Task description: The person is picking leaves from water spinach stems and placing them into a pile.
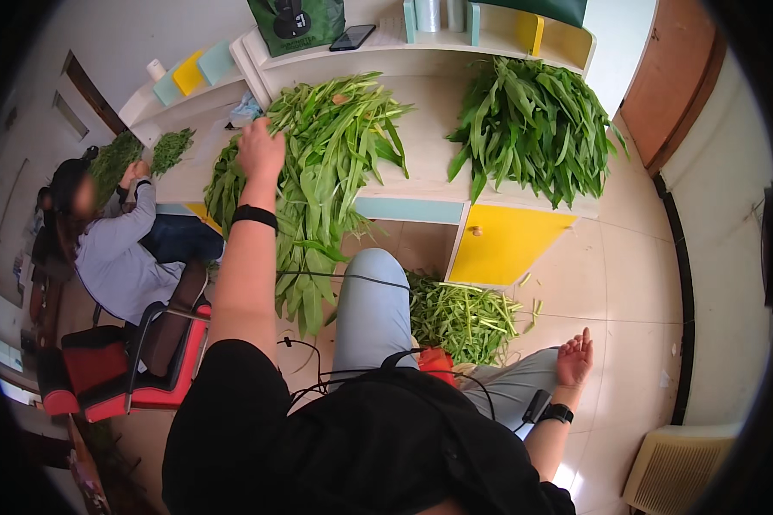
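My left hand (261, 149) reaches over the left edge of a large heap of leafy green vegetable stalks (322, 148) on the desk; its fingers are bent at the leaves, and whether they hold a stalk cannot be told. Long leaves from this heap hang over the desk's front edge. My right hand (575, 362) rests palm up above my right thigh, fingers apart, with nothing in it. A second pile of greens (534, 132), with broad dark leaves, lies at the right of the desk. On the floor below is a heap of cut stems and leaves (467, 318).
A co-worker (119, 238) sits at the left, hands at smaller greens. Beside them stands a red and black chair (142, 367). The desk shelf (386, 48) holds a green bag (299, 26) and a phone (352, 38). A yellow cabinet door (505, 241) is below; cables cross my lap.
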Motion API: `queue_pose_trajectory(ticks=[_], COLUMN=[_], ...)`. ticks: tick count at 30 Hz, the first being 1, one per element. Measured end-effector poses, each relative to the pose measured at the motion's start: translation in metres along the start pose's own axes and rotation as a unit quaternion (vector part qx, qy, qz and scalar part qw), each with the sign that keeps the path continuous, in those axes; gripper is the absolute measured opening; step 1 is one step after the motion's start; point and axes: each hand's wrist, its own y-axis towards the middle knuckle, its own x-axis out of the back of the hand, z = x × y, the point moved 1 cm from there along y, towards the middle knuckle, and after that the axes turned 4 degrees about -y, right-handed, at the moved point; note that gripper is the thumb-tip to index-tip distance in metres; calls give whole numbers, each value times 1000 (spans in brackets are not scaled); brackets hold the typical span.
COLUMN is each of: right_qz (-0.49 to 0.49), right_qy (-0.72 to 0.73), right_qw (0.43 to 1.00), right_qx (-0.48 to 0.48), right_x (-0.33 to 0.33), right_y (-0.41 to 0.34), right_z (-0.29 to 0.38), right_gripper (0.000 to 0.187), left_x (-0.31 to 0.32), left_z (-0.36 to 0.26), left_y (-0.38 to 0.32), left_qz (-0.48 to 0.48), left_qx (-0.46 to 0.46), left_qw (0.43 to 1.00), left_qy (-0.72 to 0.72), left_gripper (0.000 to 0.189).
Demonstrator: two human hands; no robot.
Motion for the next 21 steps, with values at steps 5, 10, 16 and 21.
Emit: queue_pose_trajectory(ticks=[5,10,16,21], right_qz=[44,20,31,49], right_qy=[-7,-5,-17,-5], right_qw=[999,999,999,999], right_qx=[5,25,13,5], right_x=[-2,5,-3,-3], right_y=[-14,-19,-18,-14], right_z=[11,12,11,8], right_gripper=[36,37,39,42], left_x=[-11,-19,9,7], left_z=[55,88,145,180], left_y=[22,32,27,-6], left_qz=[101,105,16,20], left_qx=[111,250,316,373], left_qw=[989,821,692,635], left_qy=[-8,-502,-649,-676], left_gripper=[41,33,25,22])
